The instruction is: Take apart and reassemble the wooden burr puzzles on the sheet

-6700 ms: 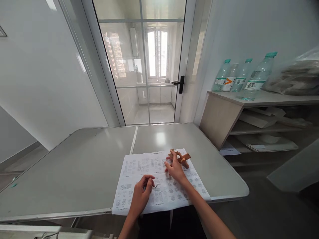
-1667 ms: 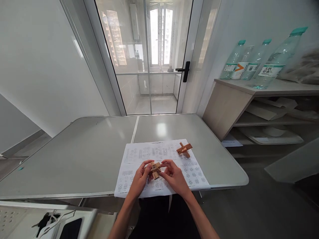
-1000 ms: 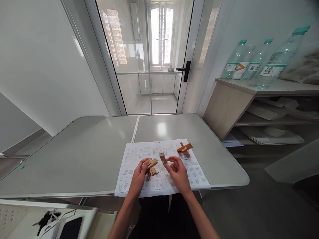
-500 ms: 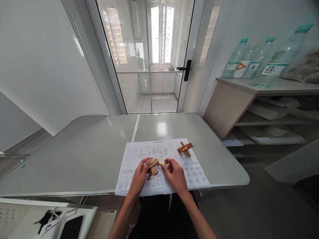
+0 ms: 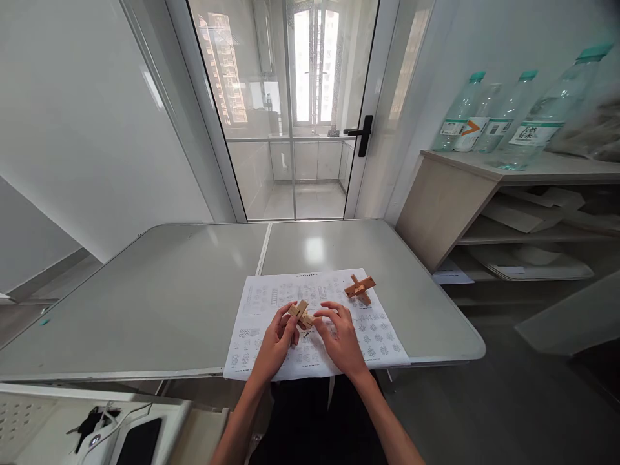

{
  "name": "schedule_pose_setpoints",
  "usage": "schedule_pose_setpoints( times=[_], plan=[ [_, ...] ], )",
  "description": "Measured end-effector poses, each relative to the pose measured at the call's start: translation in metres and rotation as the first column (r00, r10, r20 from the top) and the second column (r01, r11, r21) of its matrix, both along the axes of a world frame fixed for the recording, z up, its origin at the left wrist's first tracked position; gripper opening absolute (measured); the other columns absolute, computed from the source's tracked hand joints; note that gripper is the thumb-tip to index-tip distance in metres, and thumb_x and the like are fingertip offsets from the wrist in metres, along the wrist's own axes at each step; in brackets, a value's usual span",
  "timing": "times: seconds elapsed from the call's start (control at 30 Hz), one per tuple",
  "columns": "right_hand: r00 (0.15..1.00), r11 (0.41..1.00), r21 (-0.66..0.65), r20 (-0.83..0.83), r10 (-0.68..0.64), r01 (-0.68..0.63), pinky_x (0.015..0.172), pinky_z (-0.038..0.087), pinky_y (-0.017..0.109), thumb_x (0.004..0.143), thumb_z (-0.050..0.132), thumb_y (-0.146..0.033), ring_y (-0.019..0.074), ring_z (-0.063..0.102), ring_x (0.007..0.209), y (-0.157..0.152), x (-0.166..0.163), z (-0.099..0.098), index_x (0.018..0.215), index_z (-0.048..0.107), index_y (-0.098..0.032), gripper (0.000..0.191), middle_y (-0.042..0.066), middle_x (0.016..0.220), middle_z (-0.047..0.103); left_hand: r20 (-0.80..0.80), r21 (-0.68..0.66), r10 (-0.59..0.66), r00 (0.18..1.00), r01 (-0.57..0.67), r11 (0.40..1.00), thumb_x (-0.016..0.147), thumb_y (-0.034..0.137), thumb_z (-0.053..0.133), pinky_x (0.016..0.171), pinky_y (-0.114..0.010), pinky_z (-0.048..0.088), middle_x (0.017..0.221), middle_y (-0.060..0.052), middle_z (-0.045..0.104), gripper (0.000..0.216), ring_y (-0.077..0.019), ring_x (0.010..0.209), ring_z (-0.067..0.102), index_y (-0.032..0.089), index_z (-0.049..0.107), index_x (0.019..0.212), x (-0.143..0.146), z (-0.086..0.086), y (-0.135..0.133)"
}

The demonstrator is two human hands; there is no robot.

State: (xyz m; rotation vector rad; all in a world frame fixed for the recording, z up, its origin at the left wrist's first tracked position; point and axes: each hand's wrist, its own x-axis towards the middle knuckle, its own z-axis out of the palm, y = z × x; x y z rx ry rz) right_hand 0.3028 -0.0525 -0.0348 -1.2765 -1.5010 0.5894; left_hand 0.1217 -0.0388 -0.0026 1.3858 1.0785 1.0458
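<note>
Pinching a light-tan wooden assembly of crossed blocks (image 5: pixel 300 311), the left hand (image 5: pixel 277 338) holds it above a white paper sheet of printed diagrams (image 5: pixel 264 305) on the smooth grey surface (image 5: pixel 159 310). The right hand (image 5: pixel 341 337), fingers curved and parted, is at the assembly's right end; whether it grips is unclear.

front bottle's label (image 5: pixel 536 133): 天然 | white label (image 5: pixel 471 128): orange chevron | sheet (image 5: pixel 261 294): illegible
</note>
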Motion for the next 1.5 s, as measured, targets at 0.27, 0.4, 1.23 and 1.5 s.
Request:
schedule_pose_setpoints(
  times=[0.27, 0.4, 1.23, 1.5],
  plan=[
    [0.993, 0.994, 0.019, 0.057, 0.102, -0.104, 0.108, 0.048, 0.054, 0.097, 0.068, -0.047, 0.0341, 0.049, 0.133, -0.002, 0.0, 0.002, 0.105, 0.077, -0.028, 0.022, 0.012, 0.137, 0.057, -0.025, -0.011, -0.044, 0.999, 0.043, 0.999, 0.098, 0.057, 0.058, 0.065, -0.027, 0.041, 0.073, 0.002, 0.057, 0.062, -0.0139, 0.063, 0.049, 0.019, 0.053, 0.146, -0.001, 0.004, -0.002],
    [0.992, 0.993, 0.016, 0.052, 0.119, -0.12, 0.109, 0.048, 0.054, 0.099, 0.066, -0.045, 0.0342, 0.048, 0.134, -0.001, 0.002, 0.001, 0.106, 0.076, -0.028, 0.021, 0.012, 0.136, 0.057, -0.015, -0.016, -0.083, 0.996, 0.083, 0.996, 0.099, 0.057, 0.056, 0.066, -0.028, 0.041, 0.073, 0.002, 0.058, 0.065, -0.0133, 0.062, 0.048, 0.017, 0.048, 0.15, -0.003, 0.003, -0.001],
    [0.998, 0.999, 0.017, -0.046, 0.042, -0.042, 0.107, 0.049, 0.047, 0.101, 0.062, -0.046, 0.0298, 0.057, 0.124, 0.0, 0.003, 0.0, 0.096, 0.071, -0.024, 0.024, 0.011, 0.126, 0.06, -0.009, -0.009, -0.241, 0.97, 0.241, 0.97, 0.103, 0.052, 0.053, 0.067, -0.029, 0.042, 0.084, -0.001, 0.066, 0.078, -0.0119, 0.063, 0.049, 0.021, 0.016, 0.164, -0.003, -0.003, -0.006],
    [0.988, 0.99, 0.007, -0.069, -0.137, 0.138, 0.101, 0.049, 0.044, 0.101, 0.059, -0.041, 0.0267, 0.061, 0.112, 0.004, 0.003, -0.007, 0.093, 0.065, -0.023, 0.02, 0.009, 0.115, 0.063, 0.005, 0.013, -0.029, 1.0, 0.029, 0.999, 0.102, 0.054, 0.053, 0.065, -0.027, 0.043, 0.085, -0.001, 0.067, 0.074, -0.0114, 0.06, 0.047, 0.019, 0.024, 0.16, 0.005, -0.001, -0.006]
  ],
)
